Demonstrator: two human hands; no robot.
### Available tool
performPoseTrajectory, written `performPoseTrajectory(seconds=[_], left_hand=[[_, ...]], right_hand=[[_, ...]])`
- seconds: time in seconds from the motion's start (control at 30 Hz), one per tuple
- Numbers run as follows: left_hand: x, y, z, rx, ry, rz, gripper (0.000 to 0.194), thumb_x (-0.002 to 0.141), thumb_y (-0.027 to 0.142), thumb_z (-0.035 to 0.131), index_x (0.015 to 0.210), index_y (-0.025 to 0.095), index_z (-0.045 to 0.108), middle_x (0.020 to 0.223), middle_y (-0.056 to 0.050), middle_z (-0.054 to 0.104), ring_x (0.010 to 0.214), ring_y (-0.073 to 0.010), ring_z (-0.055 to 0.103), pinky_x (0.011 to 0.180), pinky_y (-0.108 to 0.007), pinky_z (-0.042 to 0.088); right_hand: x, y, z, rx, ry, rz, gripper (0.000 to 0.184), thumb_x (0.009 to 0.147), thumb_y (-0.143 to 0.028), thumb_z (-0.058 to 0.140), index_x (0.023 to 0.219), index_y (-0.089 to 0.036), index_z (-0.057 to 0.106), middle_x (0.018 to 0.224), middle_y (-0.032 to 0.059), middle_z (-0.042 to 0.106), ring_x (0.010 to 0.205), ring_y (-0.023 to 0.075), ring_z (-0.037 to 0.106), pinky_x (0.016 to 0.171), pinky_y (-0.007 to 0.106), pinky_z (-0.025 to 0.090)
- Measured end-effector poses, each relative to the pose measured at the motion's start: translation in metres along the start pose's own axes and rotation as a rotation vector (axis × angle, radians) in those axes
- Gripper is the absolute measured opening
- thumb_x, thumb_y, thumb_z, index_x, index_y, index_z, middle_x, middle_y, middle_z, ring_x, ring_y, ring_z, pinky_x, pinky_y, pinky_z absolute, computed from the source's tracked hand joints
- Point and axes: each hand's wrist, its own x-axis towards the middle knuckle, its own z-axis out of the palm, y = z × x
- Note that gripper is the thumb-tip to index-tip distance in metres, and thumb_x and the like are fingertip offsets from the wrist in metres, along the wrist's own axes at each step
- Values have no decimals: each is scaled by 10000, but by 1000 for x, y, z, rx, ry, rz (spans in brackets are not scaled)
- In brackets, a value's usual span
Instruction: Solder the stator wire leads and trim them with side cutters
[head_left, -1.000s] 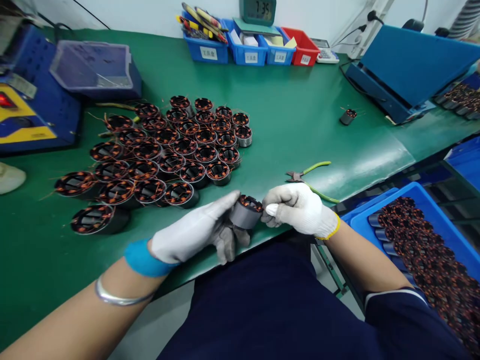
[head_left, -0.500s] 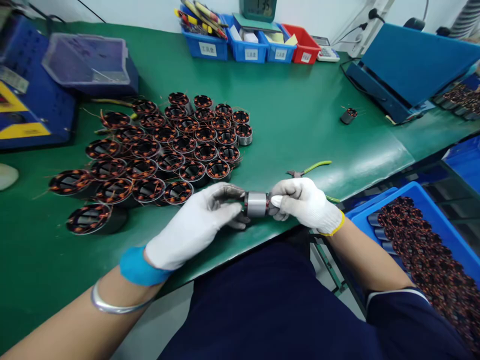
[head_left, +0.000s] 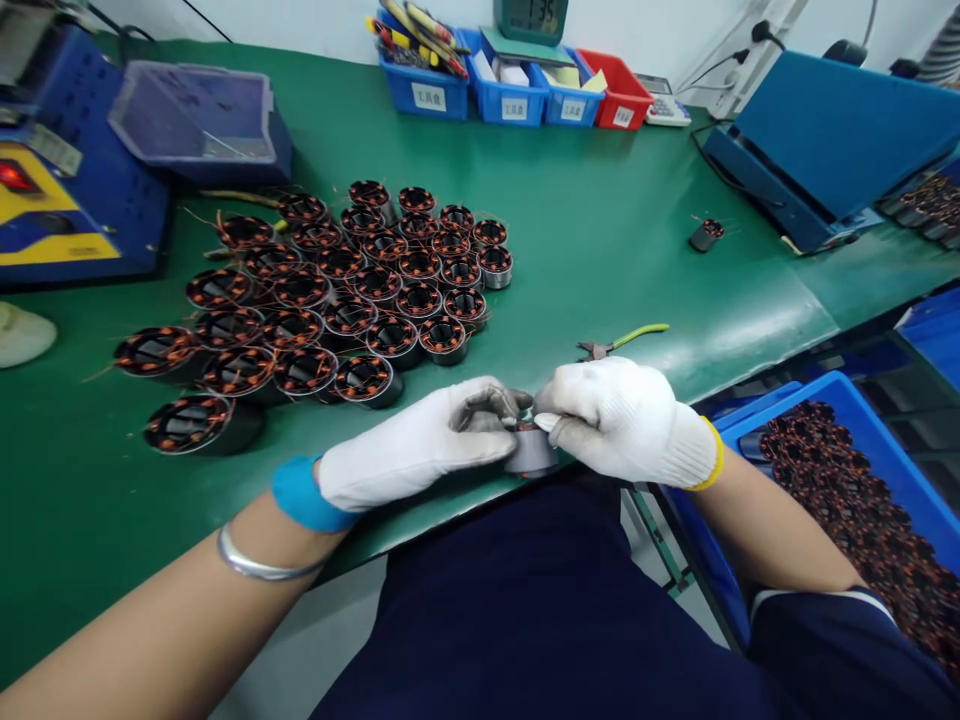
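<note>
A grey motor stator (head_left: 532,454) with copper windings is at the table's front edge, its wound end turned up and mostly hidden by fingers. On its left, my gloved left hand (head_left: 457,428) curls thumb and fingers against the upper rim. My gloved right hand (head_left: 619,420) is pinched closed over the top right of the rim; whatever lies between those fingertips is too small to see. Just behind my right hand are green-handled cutting pliers (head_left: 600,350), partly covered by it. Many similar stators (head_left: 367,380) stand grouped to the left, copper wire ends sticking out.
A blue crate (head_left: 840,385) full of stators sits low at the right. One small stator (head_left: 706,235) stands apart near a blue machine (head_left: 825,150). Labelled bins (head_left: 431,97) line the wall. A clear purple box (head_left: 202,120) and a blue-yellow device (head_left: 67,190) occupy the left.
The stator has been turned from lying sideways between my hands to wound end up, lower and nearer the edge. Both hands have come closer together over its top.
</note>
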Motion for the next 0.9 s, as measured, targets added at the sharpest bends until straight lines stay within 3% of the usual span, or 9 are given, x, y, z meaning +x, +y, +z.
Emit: performPoseTrajectory(seconds=[0.13,0.23,0.33,0.4,0.47,0.6,0.7,0.8,0.9], left_hand=[[-1,2,11,171,11,-9,213,711,307,684,823,186,550,754,23,584,686,-141,536,632,-269,448],[-3,2,18,466,257,193,166,715,290,651,803,190,552,815,-20,619,718,-169,568,654,-299,465],[-4,-1,17,881,536,483,99,720,250,629,758,188,561,961,-96,648,841,-229,604,746,-360,470],[-4,-3,15,1072,599,559,55,739,231,607,769,191,584,1015,-119,660,904,-263,613,797,-396,463],[-5,-5,14,1157,608,546,53,757,225,590,796,192,607,1010,-122,669,911,-274,619,812,-410,463],[-5,-6,14,1204,638,470,79,765,222,572,797,171,621,969,-137,667,863,-278,619,774,-410,469],[-4,-6,15,1248,657,484,90,757,214,568,798,157,626,955,-141,662,845,-285,619,749,-409,468],[-3,-8,15,1287,655,511,103,758,218,563,806,153,628,949,-137,664,833,-283,620,751,-411,467],[-2,-10,16,1311,635,475,107,762,239,557,790,159,623,914,-119,665,793,-267,620,735,-401,464]], right_hand=[[0,-11,-11,-224,-105,-7,225,893,-272,439,889,-172,641,824,59,654,679,183,583,581,300,307],[0,-13,-6,-138,-64,87,243,890,-293,437,870,-159,639,826,84,656,699,194,590,592,301,336],[2,-6,15,434,-9,310,247,883,-355,463,837,-157,605,752,59,647,638,162,596,576,274,412],[3,1,29,895,-42,458,286,869,-432,487,819,-161,561,710,40,635,566,138,587,528,254,450],[2,7,34,1104,-87,531,345,856,-498,508,828,-157,548,716,47,639,551,140,594,511,264,483],[-3,11,15,609,106,329,446,847,-493,570,1123,-142,581,1100,130,646,983,254,637,851,426,527],[0,5,0,29,178,49,530,806,-462,640,1248,-184,549,1328,128,534,1323,347,392,1147,601,177],[9,-5,6,-236,38,-44,218,914,-251,494,1059,-272,655,1123,71,647,1274,300,448,1168,623,-12],[13,-5,15,-239,-29,5,307,924,-159,419,892,-297,691,915,56,666,1140,274,542,1172,613,120]])
